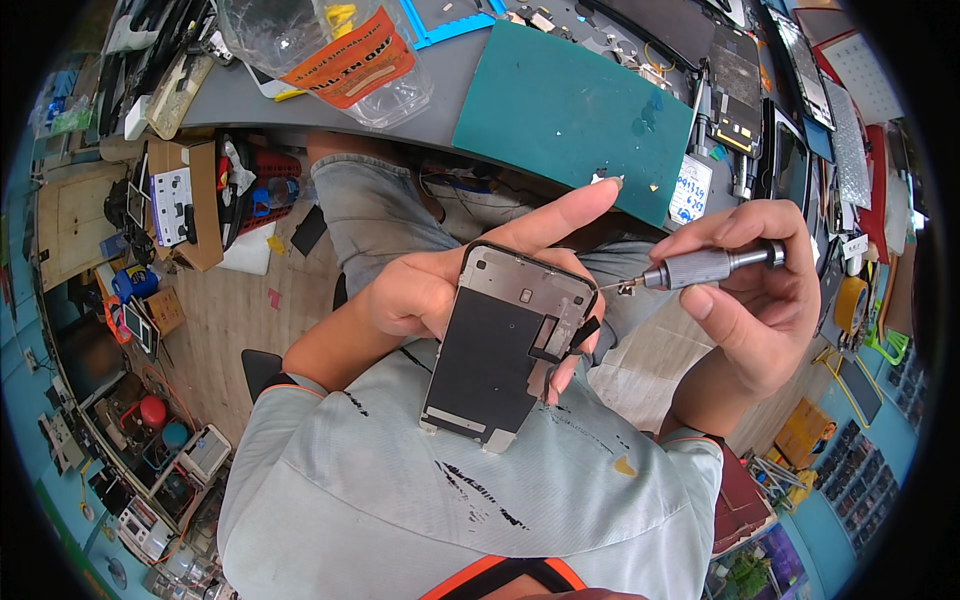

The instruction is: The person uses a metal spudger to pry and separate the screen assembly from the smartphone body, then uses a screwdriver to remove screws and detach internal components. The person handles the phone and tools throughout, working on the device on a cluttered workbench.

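Observation:
My left hand (420,292) grips a phone screen (485,350) above my lap, its back side up. The panel has a black sheet, a silvery metal strip along the top, and dark flex cables (553,340) at its right edge. My index finger is stretched out past the panel's top. In my right hand (765,335) lies a slim grey precision screwdriver (695,268), pinched between thumb and fingers and held nearly level. Its thin tip points left at the panel's upper right corner; whether it touches cannot be told. A tiny metallic bit shows along the shaft.
A green work mat (570,110) lies on the grey bench (220,100), with small loose parts on it. A clear plastic container (390,95) with an orange label stands left of it. Phones and tools crowd the right side. A cardboard box (205,200) stands at the left.

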A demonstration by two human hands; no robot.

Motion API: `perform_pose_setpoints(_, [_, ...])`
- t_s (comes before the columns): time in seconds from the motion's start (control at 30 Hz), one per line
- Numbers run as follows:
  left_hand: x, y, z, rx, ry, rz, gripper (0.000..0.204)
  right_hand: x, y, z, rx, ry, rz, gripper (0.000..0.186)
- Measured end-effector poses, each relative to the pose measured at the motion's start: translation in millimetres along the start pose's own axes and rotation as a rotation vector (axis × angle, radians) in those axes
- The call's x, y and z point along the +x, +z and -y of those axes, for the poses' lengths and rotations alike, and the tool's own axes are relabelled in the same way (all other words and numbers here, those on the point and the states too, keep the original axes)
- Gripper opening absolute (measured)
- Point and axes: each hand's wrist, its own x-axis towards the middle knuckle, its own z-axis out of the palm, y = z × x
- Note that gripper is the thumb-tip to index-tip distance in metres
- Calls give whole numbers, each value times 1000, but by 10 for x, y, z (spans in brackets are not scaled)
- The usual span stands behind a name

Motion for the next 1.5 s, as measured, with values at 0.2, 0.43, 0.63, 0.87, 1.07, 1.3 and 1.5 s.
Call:
perform_pose_setpoints(0.2, [16, 32, -31, -13, -1, -40, 126, 21, -17, 7, 94, -47, -19, 43])
perform_pose_setpoints(0.43, [-2, -112, -38, -31, 37, 36, 127, 390, -255, 179, -14, -107, -188, 33])
perform_pose_setpoints(0.63, [-50, -195, -61, 1, 49, 55, 129, 1354, -536, 353, -262, -197, -318, 29])
perform_pose_setpoints(0.87, [-148, -163, -147, 122, 105, 26, 135, 2382, -697, 303, -721, -146, -231, 32])
perform_pose_setpoints(1.07, [-216, -205, -212, 143, 132, 41, 134, 2996, -621, 255, -1053, -20, -13, 46])
perform_pose_setpoints(1.3, [-250, -243, -256, 168, 132, 50, 133, 3376, -471, 284, -1384, 102, 43, 56])
perform_pose_setpoints(1.5, [-271, -306, -262, 111, 124, -7, 135, 3415, -464, 337, -1408, 213, 103, 52])
